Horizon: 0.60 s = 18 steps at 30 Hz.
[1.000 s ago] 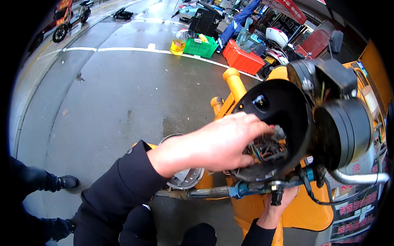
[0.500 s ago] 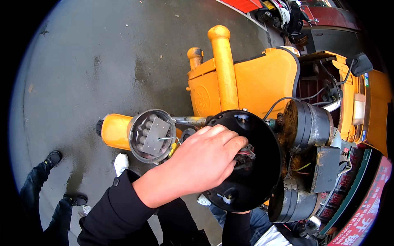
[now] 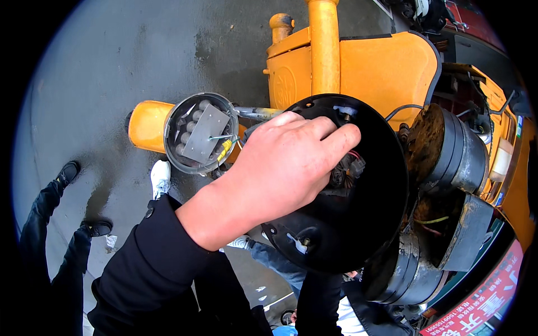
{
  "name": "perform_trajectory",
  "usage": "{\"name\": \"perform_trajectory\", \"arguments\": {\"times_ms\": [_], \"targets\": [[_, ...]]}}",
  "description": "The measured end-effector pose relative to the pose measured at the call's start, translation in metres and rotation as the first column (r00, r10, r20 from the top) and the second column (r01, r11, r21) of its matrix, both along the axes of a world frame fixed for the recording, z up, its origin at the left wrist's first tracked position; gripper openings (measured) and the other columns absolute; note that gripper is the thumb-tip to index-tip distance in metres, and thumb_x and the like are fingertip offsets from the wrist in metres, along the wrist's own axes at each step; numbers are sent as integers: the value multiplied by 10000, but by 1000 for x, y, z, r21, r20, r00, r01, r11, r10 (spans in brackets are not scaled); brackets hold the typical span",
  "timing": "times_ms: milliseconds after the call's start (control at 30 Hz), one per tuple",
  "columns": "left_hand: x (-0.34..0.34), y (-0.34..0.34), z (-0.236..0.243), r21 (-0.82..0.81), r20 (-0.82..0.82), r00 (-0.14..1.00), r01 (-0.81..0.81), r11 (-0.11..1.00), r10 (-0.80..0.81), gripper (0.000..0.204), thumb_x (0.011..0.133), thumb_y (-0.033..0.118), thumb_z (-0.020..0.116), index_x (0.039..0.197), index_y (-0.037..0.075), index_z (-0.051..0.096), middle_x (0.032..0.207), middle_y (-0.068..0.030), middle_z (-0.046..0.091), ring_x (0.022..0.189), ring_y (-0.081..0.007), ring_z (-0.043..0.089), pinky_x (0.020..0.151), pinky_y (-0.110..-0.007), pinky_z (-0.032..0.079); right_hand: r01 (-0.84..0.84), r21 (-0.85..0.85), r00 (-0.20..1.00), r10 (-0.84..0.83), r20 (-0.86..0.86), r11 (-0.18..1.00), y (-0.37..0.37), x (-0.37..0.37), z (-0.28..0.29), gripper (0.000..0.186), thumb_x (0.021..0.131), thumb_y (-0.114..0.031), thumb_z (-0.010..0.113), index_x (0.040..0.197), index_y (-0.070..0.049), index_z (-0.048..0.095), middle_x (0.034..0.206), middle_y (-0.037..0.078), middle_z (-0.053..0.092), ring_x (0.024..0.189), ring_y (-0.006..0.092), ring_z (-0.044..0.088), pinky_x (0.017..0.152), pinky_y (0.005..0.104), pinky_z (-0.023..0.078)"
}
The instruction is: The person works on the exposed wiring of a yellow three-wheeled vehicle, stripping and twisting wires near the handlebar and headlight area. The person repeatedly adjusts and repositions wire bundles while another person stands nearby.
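My left hand point(image 3: 283, 168) reaches over a round black bowl-shaped housing point(image 3: 375, 224), its fingers curled down inside. Their tips are hidden, so what they grip cannot be made out. Just beside them, a dark plug with red wires point(image 3: 353, 163) pokes out. The right sleeve point(image 3: 320, 294) runs up to the underside of the housing, which covers my right hand. To the left is a clear round lens unit point(image 3: 202, 131) with grey bulb-like shapes and a metal plate point(image 3: 207, 134) inside. A wire with yellow sleeving point(image 3: 225, 149) comes off it.
A yellow machine body with a thick post point(image 3: 324, 50) stands beyond the housing. Rusty black drums point(image 3: 451, 148) crowd the right side. A yellow rounded part point(image 3: 149, 126) lies behind the lens unit. Another person's legs point(image 3: 70, 246) stand on wet ground at left.
The view has shifted, and my left hand and the black housing now appear larger and higher. More of the dark plug shows beside my fingers. The wrist below the housing is now hidden.
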<state>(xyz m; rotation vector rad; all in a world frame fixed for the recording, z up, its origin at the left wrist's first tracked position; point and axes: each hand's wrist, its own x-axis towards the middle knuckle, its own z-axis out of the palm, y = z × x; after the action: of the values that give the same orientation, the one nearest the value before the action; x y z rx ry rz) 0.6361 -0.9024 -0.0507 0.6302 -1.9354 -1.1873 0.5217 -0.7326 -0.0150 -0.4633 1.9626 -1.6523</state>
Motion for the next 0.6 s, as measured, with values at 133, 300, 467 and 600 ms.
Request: {"name": "perform_trajectory", "arguments": {"times_ms": [133,300,467,600], "targets": [[-5,9,-7,2,-70,985,-161,987,161,492,641,47,793,1084,84,582,983,-94,635,900,-309,620,789,-391,493,-14,22,1000,14,-16,1000,3,2,-6,330,931,-75,634,1244,12,573,1189,105,631,1064,185,623,938,312,495],[4,15,4,-228,-48,982,-189,955,183,113,689,118,690,782,93,632,818,-25,491,828,-209,561,726,-337,453,-21,48,999,23,-48,999,2,3,-10,312,928,-67,636,1226,12,587,1176,102,639,1060,180,626,935,307,494],[-9,20,5,-524,-120,990,-4,851,-70,111,708,194,635,797,139,673,870,12,551,935,-177,562,791,-310,445,-28,87,996,35,-78,996,-3,0,-11,293,925,-60,638,1207,12,602,1162,98,648,1055,176,629,932,303,493],[-14,6,12,-617,115,979,204,760,-169,122,716,227,632,777,161,715,909,43,593,970,-170,541,825,-282,419,-38,137,992,54,-112,990,-10,-5,-13,279,922,-53,640,1192,11,614,1151,95,654,1052,173,632,929,299,492]]}}
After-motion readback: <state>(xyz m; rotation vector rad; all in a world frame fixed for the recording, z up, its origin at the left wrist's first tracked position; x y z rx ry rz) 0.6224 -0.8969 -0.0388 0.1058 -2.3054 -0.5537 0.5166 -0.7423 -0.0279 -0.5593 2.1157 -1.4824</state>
